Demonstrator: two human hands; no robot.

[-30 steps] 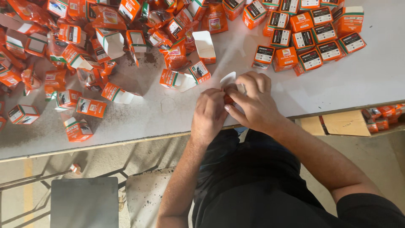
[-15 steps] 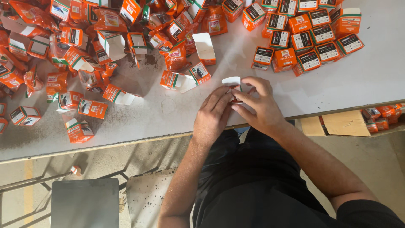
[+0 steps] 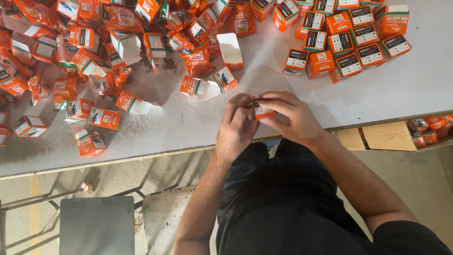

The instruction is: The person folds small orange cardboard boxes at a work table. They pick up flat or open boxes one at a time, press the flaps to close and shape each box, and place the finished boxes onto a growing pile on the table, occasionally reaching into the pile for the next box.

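A small orange carton is held between both hands near the front edge of the grey table. My left hand grips its left side with the fingertips. My right hand wraps over its top and right side. Only the carton's orange face and a light strip show between the fingers. Just beyond the hands lie two open orange cartons with white flaps.
A heap of open orange cartons and orange pouches covers the table's left and back. Closed orange cartons are grouped at the back right. A flat cardboard box with more cartons sits below the table's right edge. A dark stool stands at lower left.
The white flap seen above my fingers earlier is no longer showing; the carton now looks closed. Both hands stay together at the table's front edge.
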